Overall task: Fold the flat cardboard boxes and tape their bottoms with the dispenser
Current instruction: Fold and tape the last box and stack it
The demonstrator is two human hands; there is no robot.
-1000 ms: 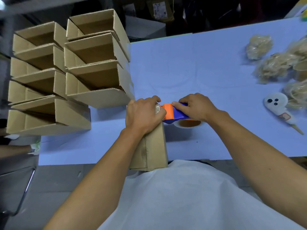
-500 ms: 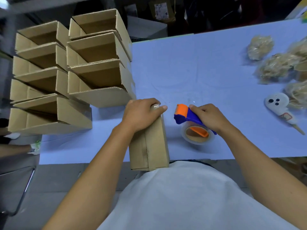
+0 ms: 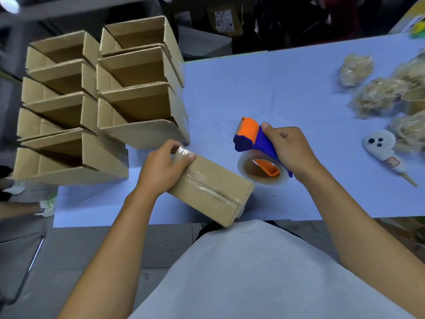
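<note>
Filling the upper left of the frame, two stacks of folded boxes (image 3: pixel 96 107) lie on their sides with open mouths facing up and toward the camera, their lower edges on the pale blue bench (image 3: pixel 287 88). At the far left edge, low down, a pair of shoes and part of another person's limb show on the grey floor, too blurred to say more.

Just right of the stacks, near the centre of the frame, the left hand (image 3: pixel 161 166) grips the far end of a cardboard box (image 3: pixel 213 187), fingers curled over its top corner where a wad of clear tape is wrapped. The box lies tilted, running from centre toward the lower right, its near end over the bench edge by the person's white shirt. A strip of clear tape (image 3: pixel 207 187) runs along the seam of its upturned face.

Right of the box, the right hand (image 3: pixel 292 150) is closed round the blue handle of the tape dispenser (image 3: pixel 257 148), thumb on top near the orange head. The roll of clear tape hangs below it, just beside the box's right corner; whether they touch is unclear.

Toward the right edge lie several crumpled clumps of straw-coloured filler (image 3: pixel 377 97) and a white ghost-shaped toy (image 3: pixel 384 148) on a stick.
</note>
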